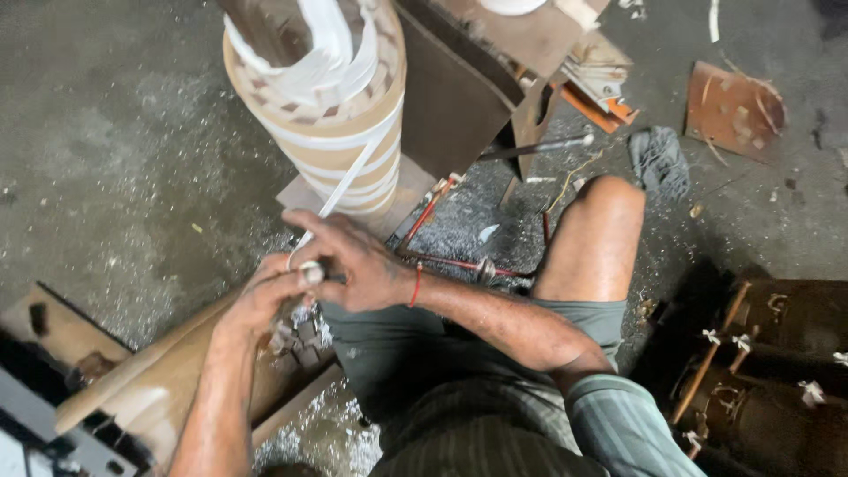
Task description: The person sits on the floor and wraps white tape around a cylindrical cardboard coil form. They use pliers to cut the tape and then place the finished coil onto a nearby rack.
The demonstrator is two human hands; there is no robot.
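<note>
My right hand [353, 261] reaches across my lap and closes around a small dark tool with a round metal end [311, 273]. My left hand [265, 300] meets it from below, fingers curled on the same tool and on a white tape strip [349, 177]. The tape runs up to a tall coil wrapped in tan paper and white bands [327, 115] standing on the floor in front of me. Small grey metal pieces [296, 340] lie just under my hands on a curved tan board [159, 380].
My bare knee [601, 230] is raised at the right. A red-handled rod [459, 263] lies on the floor. A brown board [459, 79] leans behind the coil. Dark wound coils with white ties [777, 371] stand at the lower right. Metal shavings litter the concrete.
</note>
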